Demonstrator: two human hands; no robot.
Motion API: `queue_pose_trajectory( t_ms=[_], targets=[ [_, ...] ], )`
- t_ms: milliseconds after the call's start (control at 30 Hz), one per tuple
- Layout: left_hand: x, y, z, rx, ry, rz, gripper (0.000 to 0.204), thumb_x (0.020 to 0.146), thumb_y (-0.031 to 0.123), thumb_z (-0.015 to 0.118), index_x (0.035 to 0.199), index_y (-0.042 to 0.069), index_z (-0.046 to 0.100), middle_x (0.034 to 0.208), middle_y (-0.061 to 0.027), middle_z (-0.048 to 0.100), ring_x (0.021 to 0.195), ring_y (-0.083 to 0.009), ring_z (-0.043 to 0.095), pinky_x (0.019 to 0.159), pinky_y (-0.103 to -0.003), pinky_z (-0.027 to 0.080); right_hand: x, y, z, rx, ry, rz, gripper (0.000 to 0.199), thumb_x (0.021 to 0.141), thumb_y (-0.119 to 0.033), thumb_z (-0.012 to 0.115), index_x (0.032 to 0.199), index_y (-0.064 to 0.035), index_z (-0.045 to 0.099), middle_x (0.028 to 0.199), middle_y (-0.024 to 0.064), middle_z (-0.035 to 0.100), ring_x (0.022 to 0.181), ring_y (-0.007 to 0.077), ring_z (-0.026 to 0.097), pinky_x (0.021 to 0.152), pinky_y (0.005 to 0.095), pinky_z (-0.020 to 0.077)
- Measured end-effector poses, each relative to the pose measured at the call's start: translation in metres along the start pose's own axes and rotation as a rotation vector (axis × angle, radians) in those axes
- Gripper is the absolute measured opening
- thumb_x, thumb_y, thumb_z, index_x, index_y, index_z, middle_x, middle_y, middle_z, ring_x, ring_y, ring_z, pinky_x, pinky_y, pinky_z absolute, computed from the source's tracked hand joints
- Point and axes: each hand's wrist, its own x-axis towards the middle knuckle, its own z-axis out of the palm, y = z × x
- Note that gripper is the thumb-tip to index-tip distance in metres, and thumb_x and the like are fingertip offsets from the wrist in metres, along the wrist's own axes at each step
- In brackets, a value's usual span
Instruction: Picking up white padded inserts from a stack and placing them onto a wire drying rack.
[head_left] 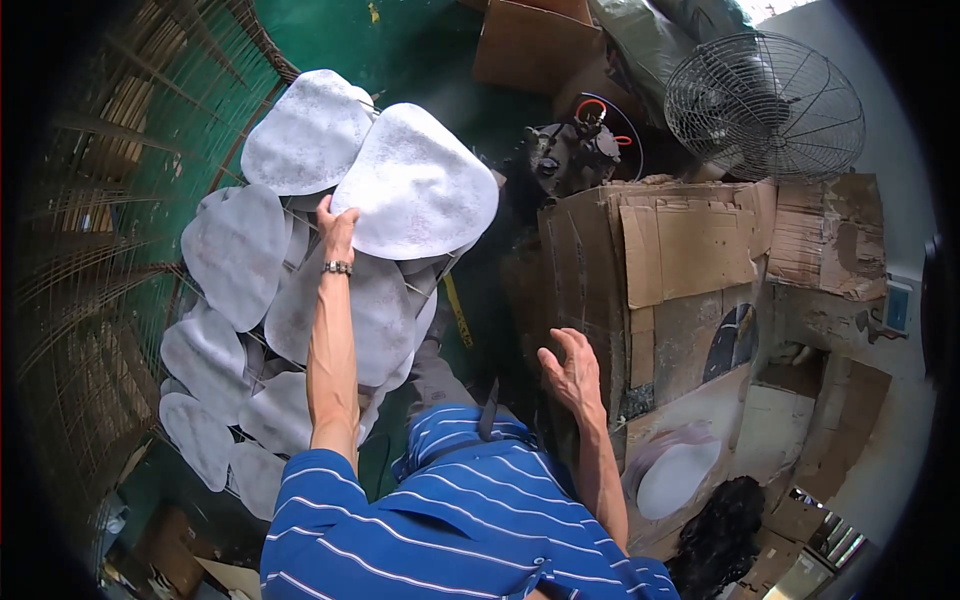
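Note:
My left hand (339,226) pinches the lower left edge of a white, rounded-triangular felt-like pad (418,182) between thumb and fingers. This pad lies on top of, or just above, a rack bearing several similar pads. One of them, a mottled pad (305,135), sits directly left of the held one, and a greyer pad (345,315) lies under my left forearm. Thin rods show between some of the pads. My right hand (573,377) hangs in the air near the cardboard boxes, its fingers apart and nothing in them.
A tall cardboard box (690,240) stands close on my right, with a wire-caged fan (765,108) behind it. Dark machinery with orange loops (580,150) sits beyond the box. White pieces (680,475) lie at lower right. Curved wire racks (90,260) fill the left side.

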Motion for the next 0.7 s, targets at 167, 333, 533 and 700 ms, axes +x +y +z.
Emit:
queue_pose_trajectory(
  t_ms=[167, 333, 533, 700],
  targets=[
    [0.011, -0.003, -0.025, 0.461, 0.172, 0.248, 0.078, 0.072, 0.009, 0.074, 0.144, -0.002, 0.047, 0.137, -0.0246, 0.055, 0.126, -0.0405, 0.057, 0.110, -0.045, 0.045, -0.002, 0.005, 0.020, 0.020, -0.047, -0.024, 0.046, 0.095, -0.032, 0.070, 0.130, -0.0028, 0.066, 0.139, 0.0225, 0.060, 0.127, 0.0407, 0.059, 0.108, 0.0472, 0.0482],
    [-0.023, 0.020, 0.003, 0.898, 0.204, 0.951, 0.061, 0.073, 0.002, 0.067, 0.134, 0.007, 0.060, 0.134, -0.0176, 0.056, 0.129, -0.0389, 0.053, 0.107, -0.051, 0.044, -0.006, 0.018, 0.028, -0.052, -0.029, -0.020, 0.046, 0.095, -0.033, 0.070, 0.128, -0.0019, 0.067, 0.139, 0.0214, 0.060, 0.127, 0.0399, 0.059, 0.109, 0.0471, 0.0479],
    [-0.014, 0.012, -0.013, 0.959, -0.136, 0.708, 0.042, 0.091, 0.008, 0.058, 0.133, 0.008, 0.061, 0.126, -0.0143, 0.067, 0.118, -0.0343, 0.063, 0.102, -0.046, 0.046, -0.008, 0.016, 0.033, -0.059, -0.059, -0.066, 0.044, 0.096, -0.034, 0.069, 0.127, -0.0024, 0.067, 0.137, 0.0206, 0.061, 0.125, 0.0397, 0.059, 0.108, 0.0461, 0.0485],
    [0.003, -0.022, -0.027, 0.387, -0.083, 0.497, 0.056, 0.105, 0.019, 0.048, 0.154, -0.004, 0.036, 0.156, -0.0277, 0.044, 0.144, -0.0416, 0.044, 0.121, -0.045, 0.034, -0.010, 0.014, 0.043, -0.042, -0.088, -0.119, 0.046, 0.095, -0.036, 0.069, 0.125, -0.0011, 0.069, 0.132, 0.0222, 0.064, 0.123, 0.0398, 0.061, 0.106, 0.0467, 0.0495]
  ],
)
